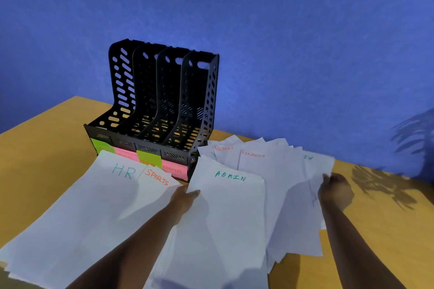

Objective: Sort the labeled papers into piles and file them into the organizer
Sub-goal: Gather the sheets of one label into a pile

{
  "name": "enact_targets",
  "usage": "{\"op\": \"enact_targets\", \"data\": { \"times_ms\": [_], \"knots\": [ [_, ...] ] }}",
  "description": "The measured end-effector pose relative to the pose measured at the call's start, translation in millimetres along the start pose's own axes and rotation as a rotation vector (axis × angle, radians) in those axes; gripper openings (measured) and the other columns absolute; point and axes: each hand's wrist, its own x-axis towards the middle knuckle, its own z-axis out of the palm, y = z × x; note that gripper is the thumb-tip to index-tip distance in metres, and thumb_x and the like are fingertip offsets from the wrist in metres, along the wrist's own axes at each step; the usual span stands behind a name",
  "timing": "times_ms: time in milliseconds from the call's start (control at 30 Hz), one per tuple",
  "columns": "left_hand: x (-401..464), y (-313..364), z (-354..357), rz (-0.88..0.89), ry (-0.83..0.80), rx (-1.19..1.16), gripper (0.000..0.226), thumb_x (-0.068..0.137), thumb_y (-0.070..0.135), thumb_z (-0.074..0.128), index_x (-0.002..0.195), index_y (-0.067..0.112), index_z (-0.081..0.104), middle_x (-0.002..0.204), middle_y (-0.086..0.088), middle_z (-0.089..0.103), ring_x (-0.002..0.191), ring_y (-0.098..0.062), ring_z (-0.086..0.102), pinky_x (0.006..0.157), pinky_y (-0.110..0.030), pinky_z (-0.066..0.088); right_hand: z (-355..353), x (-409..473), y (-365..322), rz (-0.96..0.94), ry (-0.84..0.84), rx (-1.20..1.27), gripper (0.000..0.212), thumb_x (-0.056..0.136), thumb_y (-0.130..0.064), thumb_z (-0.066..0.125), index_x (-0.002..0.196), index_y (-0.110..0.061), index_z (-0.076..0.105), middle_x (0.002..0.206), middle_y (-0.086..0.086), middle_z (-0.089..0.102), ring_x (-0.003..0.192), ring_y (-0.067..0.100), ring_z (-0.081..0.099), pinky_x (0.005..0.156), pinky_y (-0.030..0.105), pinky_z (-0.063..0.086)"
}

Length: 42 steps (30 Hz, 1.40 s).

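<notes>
A black four-slot organizer [162, 101] stands at the back of the table, with green and pink labels on its front; all its slots look empty. White sheets lie spread in front of it. The HR sheet [98, 195] is at the left, with the SPORTS sheet [156, 185] partly over it. My left hand [184, 199] grips the left edge of the ADMIN sheet [230, 209]. Two FINANCE sheets [253, 159] lie behind it. My right hand [335, 190] pinches the right edge of another sheet [317, 164] in the loose spread.
The table [35, 159] is yellow-brown wood against a blue wall [281, 30]. Bare tabletop shows left of the organizer and at the far right [387, 230], where a plant's shadow falls.
</notes>
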Motion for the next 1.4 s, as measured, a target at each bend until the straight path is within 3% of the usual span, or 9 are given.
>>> {"op": "enact_targets", "data": {
  "times_ms": [200, 500, 600, 700, 800, 967, 1133, 1267, 1400],
  "knots": [
    [-1.1, 0.2, -2.1, -0.037, -0.005, 0.026, 0.035, 0.093, 0.020, 0.053, 0.122, 0.002, 0.055, 0.120, -0.021, 0.061, 0.108, -0.037, 0.060, 0.087, -0.036, 0.048, -19.0, 15.8, -49.0, -0.332, 0.261, 0.441, 0.030, 0.093, -0.025, 0.048, 0.096, 0.003, 0.061, 0.092, 0.023, 0.065, 0.085, 0.037, 0.060, 0.072, 0.032, 0.041],
    [-7.1, 2.6, -6.9, -0.074, -0.053, 0.021, 0.034, 0.096, 0.018, 0.047, 0.122, -0.001, 0.056, 0.123, -0.022, 0.061, 0.113, -0.038, 0.058, 0.098, -0.040, 0.045, -79.9, 7.1, -120.5, -0.601, 0.542, 0.532, 0.035, 0.095, -0.025, 0.043, 0.091, 0.005, 0.061, 0.084, 0.021, 0.064, 0.076, 0.018, 0.048, 0.063, 0.027, 0.034],
    [-6.8, 0.2, -9.4, -0.080, -0.050, -0.008, 0.038, 0.096, 0.021, 0.047, 0.125, -0.002, 0.055, 0.127, -0.022, 0.058, 0.116, -0.038, 0.056, 0.104, -0.042, 0.043, -97.4, 4.9, -136.3, -0.553, 0.570, 0.605, 0.021, 0.093, -0.028, 0.042, 0.084, -0.018, 0.058, 0.072, -0.007, 0.054, 0.073, 0.012, 0.045, 0.066, 0.017, 0.030],
    [-2.6, -3.6, -10.1, -0.130, -0.065, -0.064, 0.046, 0.097, 0.028, 0.043, 0.131, -0.002, 0.049, 0.135, -0.021, 0.052, 0.123, -0.037, 0.050, 0.110, -0.045, 0.037, -102.3, 4.2, -142.4, -0.452, 0.457, 0.574, 0.012, 0.088, -0.029, 0.042, 0.077, -0.035, 0.044, 0.068, -0.022, 0.040, 0.074, 0.000, 0.038, 0.068, 0.017, 0.028],
    [-12.2, -1.4, -12.8, -0.154, -0.065, -0.194, 0.051, 0.099, 0.034, 0.037, 0.136, 0.000, 0.042, 0.144, -0.017, 0.043, 0.131, -0.035, 0.041, 0.114, -0.042, 0.029, -73.1, 0.9, -120.8, -0.381, 0.199, 0.454, 0.016, 0.088, -0.027, 0.049, 0.090, -0.016, 0.060, 0.081, 0.003, 0.064, 0.081, 0.028, 0.053, 0.074, 0.037, 0.035],
    [-25.6, -3.9, -16.0, -0.063, -0.178, -0.386, 0.042, 0.100, 0.037, 0.028, 0.101, 0.009, 0.060, 0.107, -0.011, 0.060, 0.087, -0.024, 0.057, 0.074, -0.032, 0.043, -1.3, -52.4, -61.4, -0.207, -0.164, 0.206, 0.022, 0.090, -0.015, 0.056, 0.101, 0.004, 0.059, 0.103, 0.028, 0.064, 0.100, 0.041, 0.059, 0.081, 0.039, 0.042],
    [-18.3, -6.9, -14.2, -0.078, -0.174, -0.372, 0.083, 0.069, 0.077, 0.051, 0.127, 0.018, 0.053, 0.130, -0.005, 0.058, 0.116, -0.026, 0.055, 0.101, -0.043, 0.044, 33.9, -99.9, -25.5, -0.003, -0.381, 0.079, 0.026, 0.093, -0.021, 0.051, 0.108, -0.002, 0.059, 0.109, 0.023, 0.066, 0.107, 0.039, 0.057, 0.085, 0.037, 0.045],
    [-29.4, -6.7, -10.2, -0.024, -0.187, -0.157, 0.040, 0.091, 0.020, 0.057, 0.126, 0.002, 0.053, 0.133, -0.015, 0.056, 0.118, -0.031, 0.054, 0.103, -0.037, 0.039, 39.9, -114.1, -23.5, 0.025, -0.413, 0.020, 0.027, 0.094, -0.023, 0.050, 0.110, -0.003, 0.058, 0.111, 0.023, 0.065, 0.107, 0.039, 0.057, 0.086, 0.037, 0.045],
    [-27.9, -10.9, -6.4, 0.007, -0.093, -0.034, 0.033, 0.098, 0.014, 0.042, 0.128, 0.002, 0.052, 0.130, -0.016, 0.057, 0.118, -0.035, 0.054, 0.100, -0.040, 0.043, 41.7, -117.8, -25.4, -0.034, -0.463, -0.020, 0.040, 0.093, -0.036, 0.048, 0.116, -0.004, 0.055, 0.116, 0.019, 0.063, 0.110, 0.038, 0.056, 0.090, 0.040, 0.045]
  ]
}}
